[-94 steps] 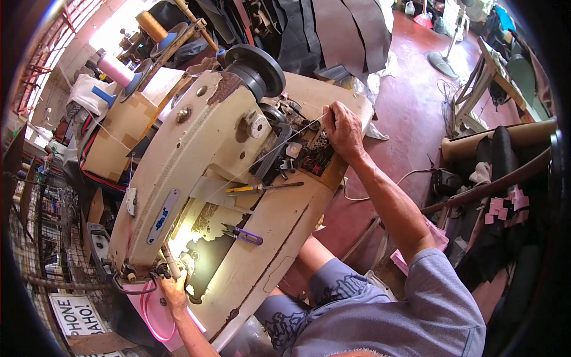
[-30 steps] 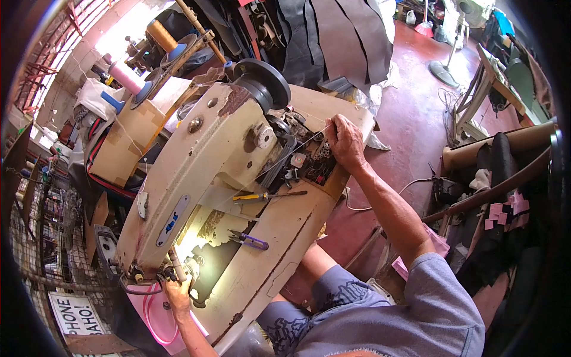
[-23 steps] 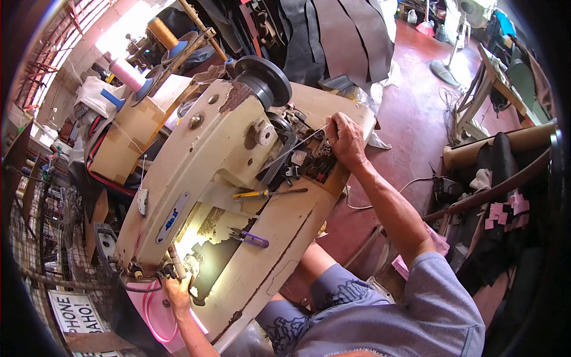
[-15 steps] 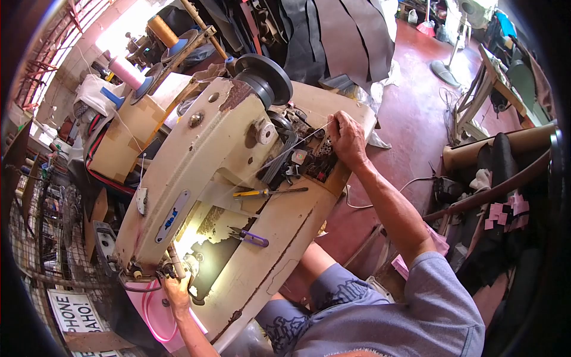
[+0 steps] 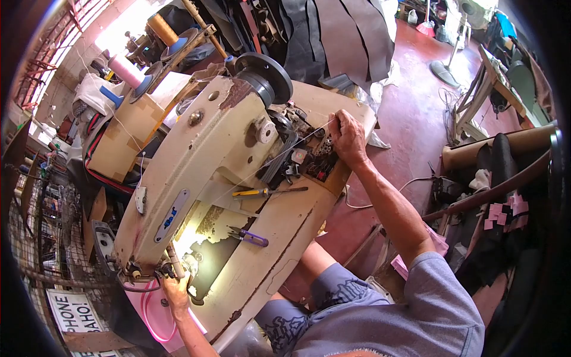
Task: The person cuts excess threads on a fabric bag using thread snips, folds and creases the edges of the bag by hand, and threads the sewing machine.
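A cream sewing machine (image 5: 172, 160) stands on a worn bed, its lamp lighting the needle area. My right hand (image 5: 348, 138) is closed in a pinch on a pale thread (image 5: 279, 156), above the machine's far right end. Taut, the thread slants down across the machine toward the needle area. My left hand (image 5: 176, 291) is closed beside the needle and presser bar (image 5: 176, 262); what its fingertips hold is hidden. Between the hands lie a yellow-handled screwdriver (image 5: 253, 194) and purple-handled thread snips (image 5: 253, 238). A black handwheel (image 5: 264, 77) tops the machine.
Pink (image 5: 128, 72) and orange (image 5: 163, 31) thread cones stand behind the machine. Small metal parts and bobbins (image 5: 297, 156) crowd an opening near my right hand. Dark leather sheets (image 5: 333, 38) hang beyond. A pink sheet (image 5: 156, 312) lies under my left forearm.
My right hand shifts very slightly, still pinching the taut thread. My left hand stays at the needle area, and the tools lie where they were.
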Action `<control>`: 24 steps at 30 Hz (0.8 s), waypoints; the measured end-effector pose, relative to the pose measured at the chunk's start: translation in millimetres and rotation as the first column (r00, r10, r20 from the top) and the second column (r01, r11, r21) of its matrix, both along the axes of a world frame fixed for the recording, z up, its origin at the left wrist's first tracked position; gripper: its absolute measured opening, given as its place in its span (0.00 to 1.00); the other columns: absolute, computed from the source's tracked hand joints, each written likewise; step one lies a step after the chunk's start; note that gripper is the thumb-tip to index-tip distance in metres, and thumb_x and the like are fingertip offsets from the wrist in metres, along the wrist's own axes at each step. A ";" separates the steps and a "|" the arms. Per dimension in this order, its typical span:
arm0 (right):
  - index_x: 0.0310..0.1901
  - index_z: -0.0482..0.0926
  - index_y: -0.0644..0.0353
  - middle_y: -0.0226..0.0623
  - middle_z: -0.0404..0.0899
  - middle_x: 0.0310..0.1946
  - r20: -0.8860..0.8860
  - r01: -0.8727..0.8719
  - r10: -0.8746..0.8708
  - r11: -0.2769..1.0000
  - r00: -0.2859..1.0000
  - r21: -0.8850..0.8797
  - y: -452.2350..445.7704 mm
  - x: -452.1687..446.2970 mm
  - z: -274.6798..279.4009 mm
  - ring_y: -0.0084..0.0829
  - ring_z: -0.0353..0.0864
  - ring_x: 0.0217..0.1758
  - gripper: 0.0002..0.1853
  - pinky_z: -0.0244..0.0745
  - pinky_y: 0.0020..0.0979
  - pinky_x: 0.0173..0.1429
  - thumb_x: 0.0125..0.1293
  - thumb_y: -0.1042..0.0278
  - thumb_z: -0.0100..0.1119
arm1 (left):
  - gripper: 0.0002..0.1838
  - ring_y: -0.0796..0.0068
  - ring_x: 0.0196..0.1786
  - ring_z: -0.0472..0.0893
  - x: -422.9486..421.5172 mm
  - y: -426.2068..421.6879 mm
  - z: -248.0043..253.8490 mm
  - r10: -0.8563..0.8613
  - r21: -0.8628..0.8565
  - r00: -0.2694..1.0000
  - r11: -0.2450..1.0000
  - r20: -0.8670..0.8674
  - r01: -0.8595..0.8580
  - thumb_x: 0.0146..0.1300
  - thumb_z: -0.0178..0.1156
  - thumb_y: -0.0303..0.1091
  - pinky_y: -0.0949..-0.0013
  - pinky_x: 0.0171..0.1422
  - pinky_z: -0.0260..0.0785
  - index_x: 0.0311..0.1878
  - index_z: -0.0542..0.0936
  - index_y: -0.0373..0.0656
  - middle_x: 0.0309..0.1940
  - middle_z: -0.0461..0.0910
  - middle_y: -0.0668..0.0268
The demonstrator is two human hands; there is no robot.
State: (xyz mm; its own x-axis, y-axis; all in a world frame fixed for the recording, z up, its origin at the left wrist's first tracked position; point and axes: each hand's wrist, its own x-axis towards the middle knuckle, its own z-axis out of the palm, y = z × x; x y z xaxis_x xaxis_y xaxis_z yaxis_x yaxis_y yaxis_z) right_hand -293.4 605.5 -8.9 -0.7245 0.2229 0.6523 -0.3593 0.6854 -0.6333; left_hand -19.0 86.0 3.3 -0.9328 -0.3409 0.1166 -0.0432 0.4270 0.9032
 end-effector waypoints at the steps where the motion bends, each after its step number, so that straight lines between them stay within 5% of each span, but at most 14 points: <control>1: 0.34 0.72 0.63 0.51 0.77 0.30 0.001 0.000 0.000 1.000 1.000 -0.006 0.1 0.1 0.2 0.56 0.79 0.36 0.12 0.72 0.49 0.42 0.72 0.64 0.56 | 0.12 0.82 0.36 0.76 -0.1 2.9 4.2 0.000 -0.002 1.000 1.000 0.015 0.001 0.62 0.60 0.16 0.77 0.41 0.68 0.47 0.77 0.37 0.38 0.78 0.70; 11: 0.34 0.72 0.63 0.52 0.77 0.30 0.039 0.014 -0.013 1.000 0.999 -0.027 0.4 -1.0 -1.0 0.56 0.79 0.37 0.13 0.72 0.49 0.42 0.72 0.63 0.55 | 0.12 0.82 0.37 0.76 0.1 -6.7 -3.4 0.004 -0.095 1.000 0.996 0.012 -0.003 0.62 0.60 0.16 0.77 0.42 0.69 0.47 0.77 0.39 0.38 0.77 0.70; 14: 0.33 0.72 0.63 0.51 0.77 0.30 0.038 0.016 -0.016 1.000 0.999 -0.008 0.5 -1.0 -0.5 0.56 0.79 0.37 0.13 0.72 0.49 0.42 0.72 0.62 0.55 | 0.13 0.82 0.38 0.77 -0.6 -1.7 -5.6 0.037 0.057 0.999 0.998 -0.030 -0.035 0.62 0.60 0.16 0.77 0.43 0.70 0.49 0.77 0.39 0.39 0.78 0.70; 17: 0.33 0.72 0.63 0.51 0.77 0.30 0.022 0.012 -0.012 1.000 1.000 -0.002 -0.3 -0.8 -0.7 0.55 0.79 0.37 0.13 0.72 0.49 0.42 0.72 0.62 0.55 | 0.14 0.81 0.38 0.78 1.8 -0.2 0.3 0.014 0.007 0.999 1.000 0.031 -0.014 0.62 0.60 0.16 0.76 0.43 0.71 0.51 0.78 0.38 0.40 0.78 0.71; 20: 0.33 0.72 0.63 0.50 0.78 0.30 0.008 0.004 -0.004 1.000 1.000 0.008 0.5 -0.5 -1.2 0.55 0.79 0.37 0.13 0.72 0.49 0.42 0.72 0.62 0.55 | 0.17 0.73 0.49 0.77 4.7 -6.8 1.6 0.009 0.100 0.992 0.995 0.128 -0.022 0.60 0.62 0.16 0.67 0.60 0.69 0.51 0.76 0.38 0.45 0.79 0.66; 24: 0.33 0.73 0.63 0.50 0.78 0.30 0.015 0.007 -0.007 1.000 1.000 0.018 -0.7 0.3 -1.0 0.55 0.79 0.37 0.13 0.72 0.49 0.41 0.72 0.63 0.56 | 0.14 0.83 0.38 0.77 2.0 -9.7 -4.1 -0.019 -0.072 0.999 0.997 0.034 0.022 0.63 0.60 0.16 0.78 0.42 0.70 0.51 0.78 0.37 0.39 0.78 0.71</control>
State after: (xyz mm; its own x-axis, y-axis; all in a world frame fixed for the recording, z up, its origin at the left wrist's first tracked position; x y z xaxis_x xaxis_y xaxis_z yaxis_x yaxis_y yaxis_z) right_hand -293.1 604.8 -9.8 -0.7326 0.2163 0.6454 -0.3448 0.6995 -0.6259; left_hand -16.9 76.3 -0.7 -0.9432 -0.3137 0.1089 -0.0634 0.4920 0.8683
